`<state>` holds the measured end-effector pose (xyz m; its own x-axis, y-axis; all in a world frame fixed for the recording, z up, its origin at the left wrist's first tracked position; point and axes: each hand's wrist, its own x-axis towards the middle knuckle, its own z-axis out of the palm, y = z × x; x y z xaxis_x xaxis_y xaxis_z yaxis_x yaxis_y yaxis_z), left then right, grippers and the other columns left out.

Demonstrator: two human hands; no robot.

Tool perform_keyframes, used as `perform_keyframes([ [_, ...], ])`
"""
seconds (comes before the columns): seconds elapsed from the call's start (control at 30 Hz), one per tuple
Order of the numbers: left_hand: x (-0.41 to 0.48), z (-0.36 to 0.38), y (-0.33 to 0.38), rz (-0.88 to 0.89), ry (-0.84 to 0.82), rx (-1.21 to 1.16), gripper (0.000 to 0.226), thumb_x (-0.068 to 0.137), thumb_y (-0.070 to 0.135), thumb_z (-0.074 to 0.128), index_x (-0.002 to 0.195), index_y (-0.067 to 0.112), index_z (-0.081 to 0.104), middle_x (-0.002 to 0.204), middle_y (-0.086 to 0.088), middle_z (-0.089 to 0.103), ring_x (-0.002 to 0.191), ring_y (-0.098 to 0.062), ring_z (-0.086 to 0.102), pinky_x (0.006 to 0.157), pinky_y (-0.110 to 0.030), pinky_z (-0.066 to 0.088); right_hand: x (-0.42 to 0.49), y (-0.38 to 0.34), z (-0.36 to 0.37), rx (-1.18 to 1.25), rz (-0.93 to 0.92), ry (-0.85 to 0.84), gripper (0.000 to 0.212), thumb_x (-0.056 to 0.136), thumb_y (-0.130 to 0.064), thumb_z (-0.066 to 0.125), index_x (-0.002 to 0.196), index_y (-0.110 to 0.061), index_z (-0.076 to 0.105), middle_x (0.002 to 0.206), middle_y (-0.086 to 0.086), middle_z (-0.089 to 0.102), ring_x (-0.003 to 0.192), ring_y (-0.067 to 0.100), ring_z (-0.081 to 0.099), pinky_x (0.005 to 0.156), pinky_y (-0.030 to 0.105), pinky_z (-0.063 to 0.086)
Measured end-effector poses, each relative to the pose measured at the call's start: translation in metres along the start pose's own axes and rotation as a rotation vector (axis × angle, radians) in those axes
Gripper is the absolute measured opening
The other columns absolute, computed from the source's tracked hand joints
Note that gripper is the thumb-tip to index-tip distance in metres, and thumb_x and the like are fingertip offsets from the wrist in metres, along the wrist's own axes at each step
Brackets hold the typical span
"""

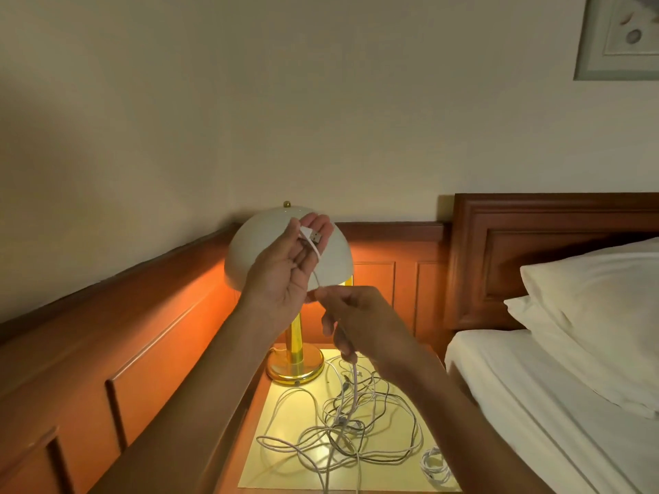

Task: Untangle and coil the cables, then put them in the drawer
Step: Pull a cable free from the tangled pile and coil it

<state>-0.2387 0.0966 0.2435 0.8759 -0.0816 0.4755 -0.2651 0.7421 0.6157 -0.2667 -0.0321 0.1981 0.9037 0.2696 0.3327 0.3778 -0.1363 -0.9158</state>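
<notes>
Where the frame starts at the left, we see wood panelling point(107, 351) along the wall, its lower part cut by the edge and partly behind the left forearm. The left hand point(281, 276) is raised palm toward us in front of the lamp shade point(249, 251) and hides the shade's middle. Thumb and fingers are clamped on a white cable point(314, 250) just behind its USB plug point(315, 237), which sticks out across the fingertips. We cannot tell whether the cable loops round a finger. The brass stem point(296, 336) shows only below the hand.

The cable drops to the right hand point(360, 322), just beside and lower. Its thumb and forefinger are pinched together on the cable. The other fingers are curled, and the cable is hidden inside the hand until it comes out at the bottom. From there it runs down into the tangle of cables point(356, 418) on the bench point(274, 468). The tangle mixes white and darker strands, too knotted to count. The bench's near edge is cut off by the frame.

A small coil point(435, 466) of white cable lies at the bench's right edge, partly behind the right forearm. Further right are the bed point(517, 386), two pillows point(599, 308) cut by the edge, the headboard point(535, 244), and a framed picture point(620, 33) cropped at the top corner.
</notes>
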Motion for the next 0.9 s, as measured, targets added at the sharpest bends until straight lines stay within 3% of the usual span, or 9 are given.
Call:
perform_keyframes([
  [0.1,0.004,-0.027,-0.01,0.197,0.043,0.667,0.025,0.101,0.02,0.052,0.11,0.002,0.066,0.113,-0.012,0.071,0.106,-0.022,0.069,0.095,-0.035,0.054,-0.001,-0.004,-0.014,-0.452,-0.033,0.039,0.025,0.102,-0.028,0.054,0.093,-0.016,0.074,0.055,-0.005,0.059,0.032,0.002,0.045,0.045,0.021,0.039],
  [0.17,0.004,-0.044,-0.015,0.273,-0.052,1.1,0.027,0.097,0.04,0.056,0.103,0.019,0.072,0.107,0.0,0.074,0.101,-0.016,0.07,0.093,-0.043,0.055,0.0,-0.014,-0.028,-0.789,-0.064,0.031,0.02,0.098,-0.034,0.059,0.091,-0.024,0.075,0.053,-0.011,0.059,0.038,-0.005,0.05,0.056,0.022,0.042],
  [0.27,0.003,-0.058,-0.016,0.12,-0.135,1.206,0.025,0.091,0.047,0.058,0.1,0.029,0.072,0.095,0.005,0.075,0.095,-0.011,0.07,0.09,-0.041,0.056,0.003,-0.029,-0.037,-1.001,-0.108,-0.017,0.018,0.093,-0.038,0.063,0.099,-0.028,0.077,0.06,-0.013,0.059,0.066,0.002,0.062,0.071,0.026,0.048],
  [0.37,-0.005,-0.052,-0.013,-0.029,-0.338,1.249,0.031,0.099,0.027,0.052,0.094,0.002,0.07,0.078,0.001,0.068,0.078,-0.007,0.065,0.076,-0.028,0.051,0.01,-0.05,-0.042,-1.09,-0.181,-0.027,0.016,0.091,-0.034,0.066,0.098,-0.026,0.078,0.065,-0.012,0.059,0.073,0.008,0.065,0.069,0.023,0.05],
  [0.5,-0.019,-0.044,-0.004,-0.344,-0.486,0.789,0.035,0.103,0.018,0.038,0.11,-0.007,0.062,0.096,-0.011,0.071,0.09,-0.022,0.069,0.08,-0.027,0.053,0.028,-0.078,-0.066,-0.878,-0.206,-0.151,0.014,0.087,-0.032,0.074,0.092,-0.021,0.08,0.063,-0.01,0.07,0.054,-0.006,0.058,0.055,0.007,0.037],
  [0.57,-0.022,-0.041,0.004,-0.396,-0.489,0.555,0.035,0.101,0.018,0.038,0.104,-0.003,0.066,0.091,-0.01,0.069,0.083,-0.019,0.067,0.076,-0.027,0.053,0.034,-0.079,-0.07,-0.654,-0.203,-0.199,0.016,0.082,-0.032,0.078,0.09,-0.019,0.08,0.069,-0.004,0.073,0.055,-0.002,0.058,0.06,0.012,0.041],
  [0.67,-0.023,-0.035,0.015,-0.476,-0.387,0.167,0.026,0.093,0.015,0.051,0.093,0.001,0.073,0.086,-0.009,0.067,0.077,-0.016,0.066,0.071,-0.026,0.055,0.039,-0.068,-0.065,-0.342,-0.17,-0.173,0.034,0.071,-0.043,0.078,0.092,-0.016,0.079,0.069,0.0,0.071,0.041,0.008,0.036,0.041,0.019,0.028],
  [0.77,-0.026,-0.028,0.021,-0.47,-0.277,-0.154,0.024,0.076,0.007,0.072,0.097,-0.006,0.072,0.088,-0.011,0.069,0.078,-0.018,0.069,0.071,-0.027,0.058,0.033,-0.052,-0.055,-0.184,-0.092,-0.052,0.021,0.085,-0.038,0.072,0.089,-0.018,0.078,0.065,-0.004,0.066,0.041,0.009,0.03,0.039,0.02,0.023],
  [0.9,-0.028,-0.008,0.016,-0.362,-0.12,-0.444,0.027,0.096,0.006,0.054,0.114,-0.013,0.062,0.107,-0.017,0.069,0.089,-0.024,0.073,0.075,-0.03,0.061,0.012,-0.026,-0.028,-0.108,-0.034,0.033,0.025,0.097,-0.036,0.06,0.092,-0.019,0.077,0.066,0.002,0.063,0.037,0.006,0.035,0.037,0.018,0.026],
])
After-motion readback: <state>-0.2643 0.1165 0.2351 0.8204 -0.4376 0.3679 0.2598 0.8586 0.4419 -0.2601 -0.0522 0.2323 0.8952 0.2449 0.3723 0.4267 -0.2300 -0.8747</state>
